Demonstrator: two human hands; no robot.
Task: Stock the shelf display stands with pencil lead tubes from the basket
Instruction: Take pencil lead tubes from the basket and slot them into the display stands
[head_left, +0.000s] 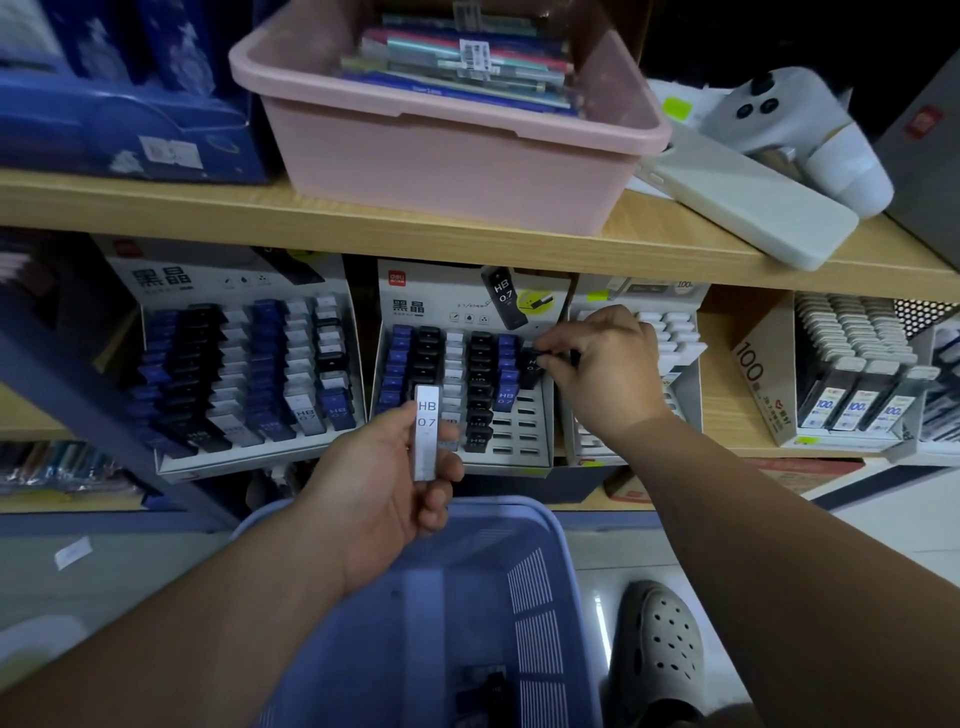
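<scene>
My left hand (384, 493) holds a silver lead tube (427, 432) marked HB 0.7 upright above the blue basket (540, 597). My right hand (605, 369) pinches a black lead tube (532, 364) at the rightmost column of the middle display stand (540, 457), whose lower right slots stand empty. Blue, black and silver tubes fill its other columns. A few dark tubes (485, 680) lie at the bottom of the basket. A fuller display stand (166, 457) sits to the left.
A pink tub (441, 156) of notebooks sits on the wooden shelf (156, 208) above, beside a white phone case (748, 208) and a white handheld device (795, 130). More lead boxes (852, 384) stand at right. A foot in a perforated clog (660, 644) is beside the basket.
</scene>
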